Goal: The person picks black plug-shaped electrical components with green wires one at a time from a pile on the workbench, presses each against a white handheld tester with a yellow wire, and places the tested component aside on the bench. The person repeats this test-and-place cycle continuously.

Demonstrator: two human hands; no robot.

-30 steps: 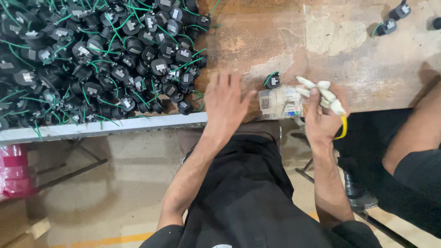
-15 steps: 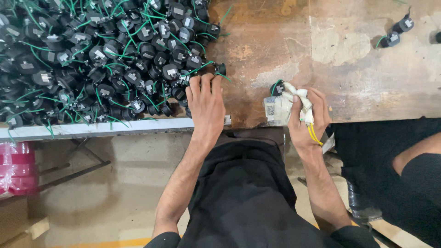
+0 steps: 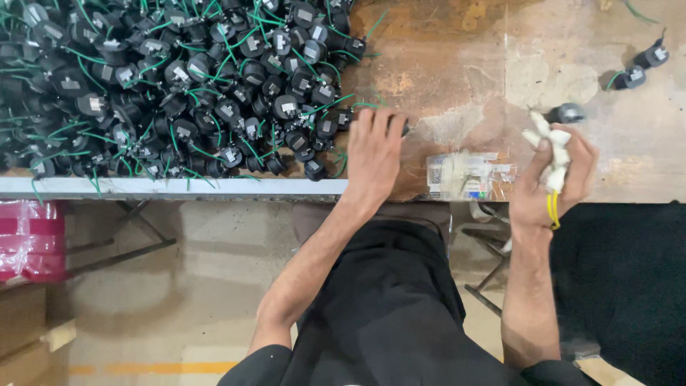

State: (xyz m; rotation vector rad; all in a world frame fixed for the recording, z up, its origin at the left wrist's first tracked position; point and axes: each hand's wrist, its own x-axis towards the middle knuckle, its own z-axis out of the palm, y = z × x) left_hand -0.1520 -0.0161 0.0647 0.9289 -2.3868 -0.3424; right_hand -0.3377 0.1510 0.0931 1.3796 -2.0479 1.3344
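Observation:
My left hand [image 3: 373,156] lies palm down on the worn wooden table [image 3: 457,64], its fingers touching a small black part at the right edge of a big pile of black round parts with green wires [image 3: 179,86]. My right hand [image 3: 550,179] is raised over the table's front edge, shut on a bunch of small white plastic pieces [image 3: 552,146], with a yellow band [image 3: 552,209] at the wrist. A clear plastic bag with white pieces [image 3: 464,175] lies between the hands. One black part [image 3: 567,113] sits just beyond my right fingers.
Two more black parts with green wires [image 3: 642,68] lie at the far right of the table. A pale metal rail [image 3: 171,188] edges the table front. Below are a red wrapped bundle [image 3: 28,239], cardboard [image 3: 28,325], folding table legs and my dark clothing.
My left hand has slid to the pile's right edge onto a black part. My right hand lifted off the clear bag and moved right with the white pieces.

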